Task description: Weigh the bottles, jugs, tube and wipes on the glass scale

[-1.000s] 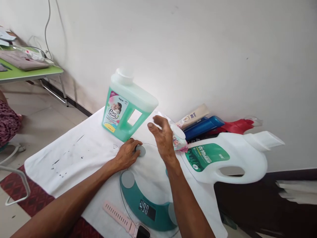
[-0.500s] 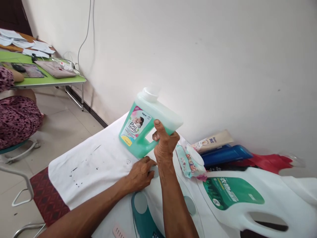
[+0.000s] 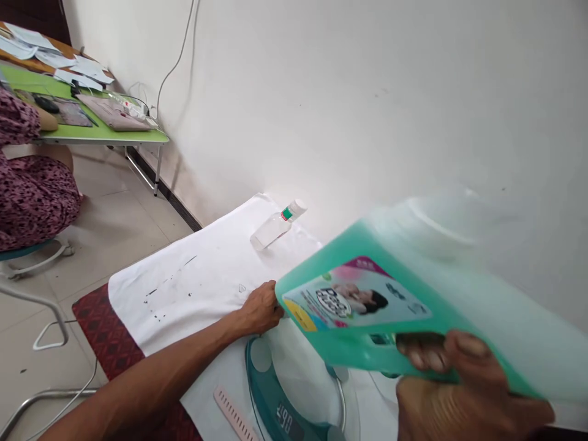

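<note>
My right hand (image 3: 463, 386) is closed around the handle of a translucent green laundry detergent jug (image 3: 349, 300). The jug is tilted and held in the air close to me, over the right side of the table, slightly blurred. My left hand (image 3: 263, 308) grips the far-left edge of a round glass bathroom scale (image 3: 271, 389) with curled fingers, some of them hidden. The scale has a teal band, grey pads and a lit display. The jug covers part of it. A pink watch strap (image 3: 234, 413) lies at its near-left side.
A clear small bottle with a white cap (image 3: 271, 231) stands at the back of the white cloth (image 3: 206, 263). At left, a seated person in a patterned garment (image 3: 37, 196) is beside a green table (image 3: 114, 136) with papers and a laptop. A white wall (image 3: 344, 110) rises behind.
My right hand took the green jug by its handle and lifted it right and toward me, uncovering the small clear bottle. My left hand stayed at the scale's edge. The view shifted.
</note>
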`<state>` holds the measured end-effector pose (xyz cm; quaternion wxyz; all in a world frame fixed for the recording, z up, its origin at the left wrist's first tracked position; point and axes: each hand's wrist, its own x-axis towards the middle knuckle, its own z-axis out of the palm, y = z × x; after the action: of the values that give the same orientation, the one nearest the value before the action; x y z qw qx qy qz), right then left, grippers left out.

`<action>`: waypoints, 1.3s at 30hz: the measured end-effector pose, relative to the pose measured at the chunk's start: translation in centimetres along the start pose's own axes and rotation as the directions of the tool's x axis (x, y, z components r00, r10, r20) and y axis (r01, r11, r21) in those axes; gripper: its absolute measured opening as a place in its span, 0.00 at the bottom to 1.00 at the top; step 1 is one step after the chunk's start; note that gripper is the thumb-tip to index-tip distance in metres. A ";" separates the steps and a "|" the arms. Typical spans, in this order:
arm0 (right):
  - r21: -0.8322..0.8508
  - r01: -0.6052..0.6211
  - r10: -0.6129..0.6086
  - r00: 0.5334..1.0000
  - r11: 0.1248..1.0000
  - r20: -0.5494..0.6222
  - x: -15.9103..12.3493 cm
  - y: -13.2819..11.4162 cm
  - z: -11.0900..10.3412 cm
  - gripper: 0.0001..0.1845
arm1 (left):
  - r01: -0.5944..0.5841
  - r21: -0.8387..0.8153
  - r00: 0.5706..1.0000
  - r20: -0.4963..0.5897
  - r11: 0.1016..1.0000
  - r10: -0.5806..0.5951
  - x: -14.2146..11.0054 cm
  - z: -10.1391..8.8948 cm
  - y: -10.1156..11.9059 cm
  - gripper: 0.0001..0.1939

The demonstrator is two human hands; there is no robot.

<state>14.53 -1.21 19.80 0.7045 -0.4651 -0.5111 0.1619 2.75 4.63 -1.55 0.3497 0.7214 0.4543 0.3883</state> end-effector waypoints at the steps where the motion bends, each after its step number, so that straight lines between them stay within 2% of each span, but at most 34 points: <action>1: -0.068 -0.023 0.019 0.998 0.997 -0.053 -1.0 -0.2 -1.1 0.21 | 0.000 0.003 1.000 0.003 1.000 0.000 0.0 0.0 -0.1 0.15; 3: -0.194 -0.067 0.031 0.983 0.979 -0.180 -2.8 -0.1 -3.1 0.18 | 0.002 0.010 1.000 0.005 1.000 -0.002 0.1 0.0 -0.1 0.15; 4: -0.228 -0.084 0.040 0.981 0.970 -0.192 -3.5 0.1 -4.0 0.17 | 0.003 0.014 1.000 0.004 1.000 -0.003 0.1 -0.1 -0.2 0.16; 6: -0.219 -0.088 0.049 0.983 0.972 -0.178 -4.4 1.0 -5.9 0.16 | 0.011 0.021 1.000 0.001 1.000 -0.011 0.2 -0.2 -0.2 0.18; 9: -0.097 -0.087 0.075 0.989 0.991 -0.128 -4.6 2.8 -8.2 0.17 | 0.020 0.034 1.000 0.013 0.999 -0.021 0.3 -0.6 -0.1 0.19; 11: -0.019 -0.097 0.093 0.982 0.995 -0.163 -4.5 3.8 -9.0 0.19 | 0.020 0.041 0.999 0.029 0.999 -0.021 0.4 -0.8 0.0 0.19; 14: 0.044 -0.147 0.153 0.960 0.988 -0.237 -4.4 4.3 -9.0 0.23 | 0.028 0.055 0.998 0.049 0.998 -0.031 0.6 -1.2 0.2 0.19; 18: 0.015 -0.148 0.148 0.979 0.989 -0.141 -4.4 4.2 -9.2 0.23 | 0.032 0.068 0.997 0.071 0.997 -0.037 0.7 -1.4 0.5 0.18; 21: -0.047 -0.123 0.117 0.985 0.991 -0.124 -4.8 5.1 -11.3 0.28 | 0.035 0.072 0.996 0.077 0.997 -0.040 0.8 -1.5 0.7 0.17; 23: -0.079 -0.173 0.154 0.967 0.982 -0.204 -5.6 6.5 -13.7 0.33 | 0.037 0.071 0.996 0.078 0.997 -0.042 0.8 -1.6 0.9 0.17; 26: -0.159 -0.298 0.225 0.905 0.941 -0.362 -7.5 9.5 -17.1 0.34 | 0.039 0.073 0.996 0.082 0.997 -0.045 0.8 -1.7 1.2 0.16; 28: -0.215 -0.366 0.264 0.882 0.906 -0.390 -9.0 11.6 -18.6 0.36 | 0.041 0.076 0.995 0.088 0.996 -0.048 0.8 -1.7 1.3 0.16; 33: -0.270 -0.505 0.420 0.851 0.820 -0.316 -11.4 15.0 -19.4 0.39 | 0.029 0.109 0.996 0.084 0.994 -0.038 0.9 -1.8 1.5 0.16; 39: -0.260 -0.487 0.422 0.866 0.834 -0.268 -11.3 15.3 -19.5 0.34 | 0.022 0.119 0.996 0.078 0.993 -0.032 1.0 -1.8 1.6 0.16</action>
<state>30.45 -10.81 -0.06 0.6084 -0.6949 -0.3311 0.1931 2.03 5.25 0.90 0.3294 0.7496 0.4720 0.3269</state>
